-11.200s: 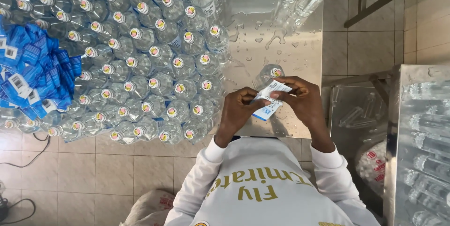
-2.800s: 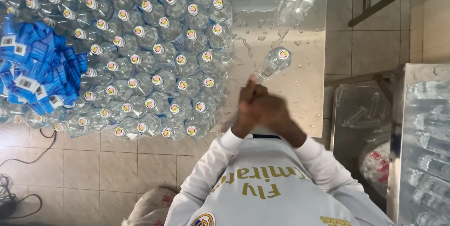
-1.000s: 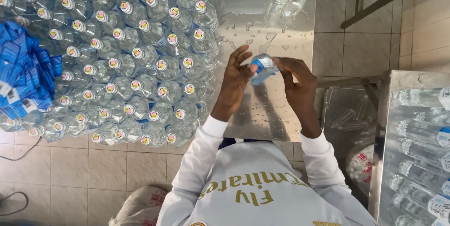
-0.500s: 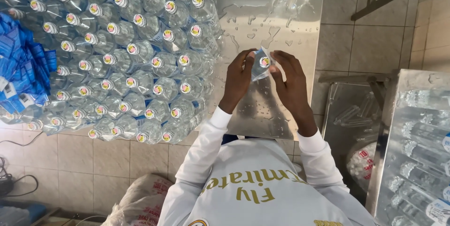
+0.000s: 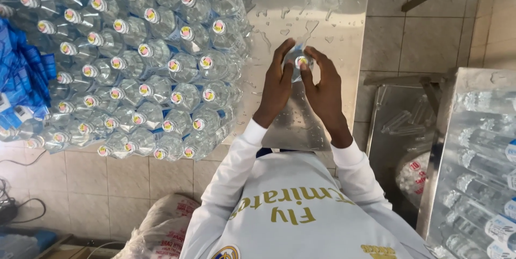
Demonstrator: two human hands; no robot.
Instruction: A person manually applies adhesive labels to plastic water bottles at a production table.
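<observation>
Both hands close round one capped bottle over the wet steel table.

The steel table [image 5: 344, 33] fills the far middle of the view, beaded with water; its left part carries a dense block of upright clear bottles [image 5: 145, 65], all capped, with a heap of blue labels [image 5: 21, 81] at the far left. At the right, a metal tray [image 5: 484, 157] holds bottles lying on their sides. A second ago the small bottle [image 5: 297, 60] was held tilted between spread fingers; now it stands upright, cap toward the camera, slightly farther out over the table. The left hand [image 5: 277, 84] and right hand [image 5: 322, 92] are both clamped around it, fingers curled in from either side.
</observation>
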